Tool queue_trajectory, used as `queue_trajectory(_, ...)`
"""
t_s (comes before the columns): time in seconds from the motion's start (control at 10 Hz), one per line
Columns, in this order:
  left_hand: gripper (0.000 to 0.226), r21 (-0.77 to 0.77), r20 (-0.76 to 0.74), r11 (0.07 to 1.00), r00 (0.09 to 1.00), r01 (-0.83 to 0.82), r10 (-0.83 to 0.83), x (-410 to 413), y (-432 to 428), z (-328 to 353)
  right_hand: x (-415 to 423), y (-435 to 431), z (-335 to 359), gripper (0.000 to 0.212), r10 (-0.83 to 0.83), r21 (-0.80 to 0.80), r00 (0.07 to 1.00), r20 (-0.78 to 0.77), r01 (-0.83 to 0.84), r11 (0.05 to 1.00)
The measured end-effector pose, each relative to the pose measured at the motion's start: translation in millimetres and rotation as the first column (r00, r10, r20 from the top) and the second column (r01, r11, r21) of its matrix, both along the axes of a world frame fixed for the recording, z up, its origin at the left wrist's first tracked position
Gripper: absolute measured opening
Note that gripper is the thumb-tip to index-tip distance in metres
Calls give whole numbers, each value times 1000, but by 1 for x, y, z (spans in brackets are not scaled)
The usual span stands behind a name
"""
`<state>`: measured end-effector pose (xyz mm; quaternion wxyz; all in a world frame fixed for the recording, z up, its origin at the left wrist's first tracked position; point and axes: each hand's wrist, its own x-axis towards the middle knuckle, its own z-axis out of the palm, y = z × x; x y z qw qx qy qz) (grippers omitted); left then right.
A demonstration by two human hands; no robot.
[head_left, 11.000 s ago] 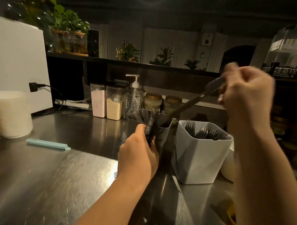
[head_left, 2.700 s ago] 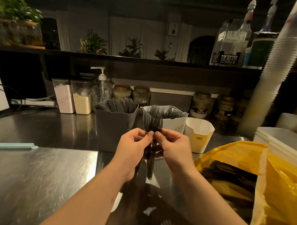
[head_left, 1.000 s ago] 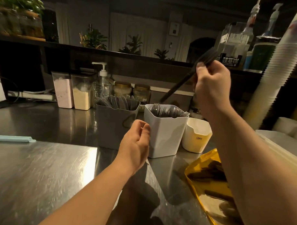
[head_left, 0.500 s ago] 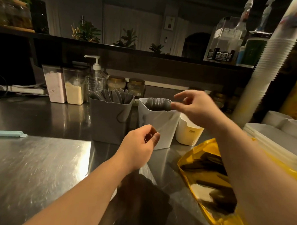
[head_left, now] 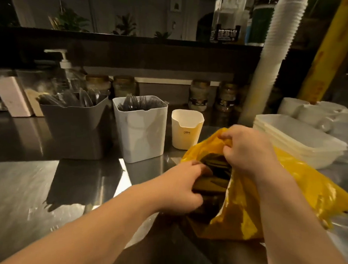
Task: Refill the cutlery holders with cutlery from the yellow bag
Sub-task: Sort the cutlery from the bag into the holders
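Step in hand: draw the next bundle of cutlery (head_left: 216, 170) from the bag (head_left: 289, 187), which lies on the counter (head_left: 23, 186) just right of the holders, mouth facing the person. Keep the mouth held high and wide so the bundle clears the plastic. Take pieces aligned the same way, then lift straight out. The right hand (head_left: 246, 149) is raised, wrist bent down, fingers pinching the bag's upper rim. The left hand (head_left: 179, 189) reaches in low, palm down, fingers curled among the dark cutlery. In this dim light it cannot be told whether it has actually clamped a bundle. The grey holder (head_left: 76, 133) and white holder (head_left: 143, 133) already carry cutlery; the cream holder (head_left: 187, 135) looks empty.
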<state>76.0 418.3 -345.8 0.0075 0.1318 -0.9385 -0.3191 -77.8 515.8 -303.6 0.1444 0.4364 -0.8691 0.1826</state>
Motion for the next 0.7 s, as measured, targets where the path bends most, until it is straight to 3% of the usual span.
queue_trajectory(0.1, 74, 150, 85, 979, 989, -137, 125, -32, 5, 5, 2, 0, -1, 46, 131, -84, 990, -61, -136, 987)
queue_trajectory(0.2, 30, 173, 206, 955, 957, -241, 205, -61, 11, 6, -1, 7, -9, 62, 195, -145, 981, -2, -193, 970)
queue_trajectory(0.3, 15, -36, 250, 983, 950, -182, 186, -86, 22, 2, -7, 7, -17, 63, 214, -204, 977, 6, -208, 957)
queue_trajectory(0.4, 49, -220, 295, 959, 926, -176, 237, -96, 39, 13, -10, 4, -21, 59, 230, -236, 973, 9, -222, 946)
queue_trajectory(0.5, 68, -308, 316, 928, 897, -211, 309, -133, 7, -15, -15, 4, -22, 53, 229, -310, 972, 42, -205, 928)
queue_trajectory(0.6, 73, -294, 285, 916, 889, -275, 358, -133, 11, -8, -16, 4, -24, 49, 241, -319, 968, 69, -207, 925)
queue_trajectory(0.7, 49, -309, 343, 937, 900, -163, 270, -121, 33, 12, -17, 4, -26, 44, 239, -329, 968, 79, -201, 923)
